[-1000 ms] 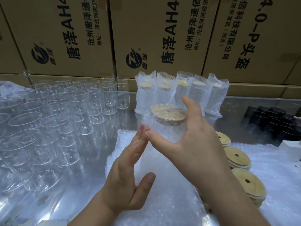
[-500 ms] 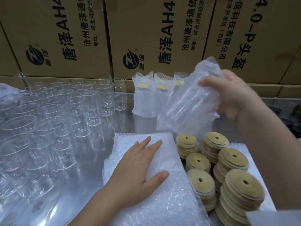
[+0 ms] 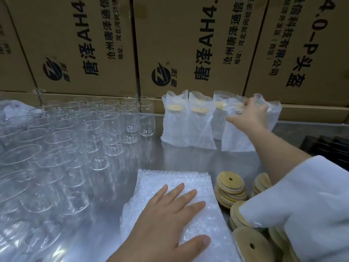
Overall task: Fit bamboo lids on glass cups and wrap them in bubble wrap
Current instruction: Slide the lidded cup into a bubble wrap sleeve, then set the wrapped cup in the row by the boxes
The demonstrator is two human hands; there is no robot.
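My right hand (image 3: pixel 249 115) reaches to the back of the table and grips the top of a bubble-wrapped, lidded cup (image 3: pixel 238 137). This cup stands upright at the right end of a row of wrapped cups (image 3: pixel 175 121). My left hand (image 3: pixel 166 214) rests flat, fingers spread, on a stack of bubble wrap sheets (image 3: pixel 170 178) in front of me. Stacks of round bamboo lids (image 3: pixel 229 186) with centre holes lie right of the sheets, partly hidden by my white sleeve. Several bare glass cups (image 3: pixel 105 129) stand at the left.
Large printed cardboard boxes (image 3: pixel 188 44) form a wall behind the metal table (image 3: pixel 188 159). Dark objects (image 3: pixel 328 146) sit at the right edge. The glass cups crowd the whole left half of the table.
My right hand carried the wrapped cup from mid-air to the back row and set it upright there. My left hand dropped from the cup onto the bubble wrap stack and stays there.
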